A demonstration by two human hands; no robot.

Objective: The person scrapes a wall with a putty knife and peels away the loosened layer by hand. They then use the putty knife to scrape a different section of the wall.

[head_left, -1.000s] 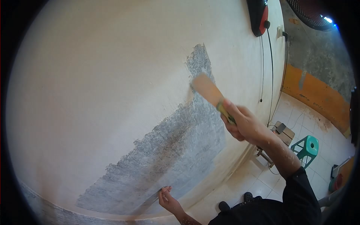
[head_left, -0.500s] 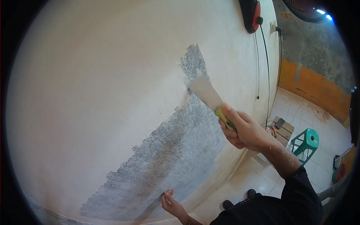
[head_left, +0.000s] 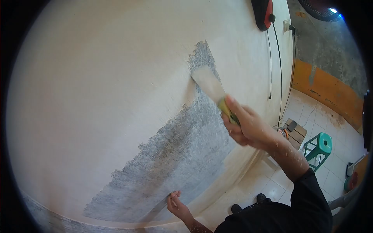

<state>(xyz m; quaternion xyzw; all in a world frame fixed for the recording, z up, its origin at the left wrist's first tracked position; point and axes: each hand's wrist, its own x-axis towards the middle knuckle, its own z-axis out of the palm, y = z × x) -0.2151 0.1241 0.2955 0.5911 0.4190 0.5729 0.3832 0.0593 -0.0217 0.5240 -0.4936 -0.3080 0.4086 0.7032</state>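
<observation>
My right hand (head_left: 248, 126) is wrapped round the yellow and dark handle of a scraper (head_left: 208, 83). The wide blade, slightly blurred, lies against the wall (head_left: 97, 77) at the left edge of the narrow upper part of a rough grey patch (head_left: 167, 163). Pale paint surrounds this grey area. Low in the view, my left hand (head_left: 177, 206) is near the lower grey area with its fingers pinched together; what they hold, if anything, is too small to tell.
A green stool (head_left: 324, 143) and a wooden stand (head_left: 296, 134) are on the tiled floor at right. Cables hang beside a black and red object (head_left: 262, 15) on the wall. A fan (head_left: 320, 9) shows at top right.
My right hand and the scraper have moved up and a little left along the patch. My left hand remains pinched, slightly higher in the view.
</observation>
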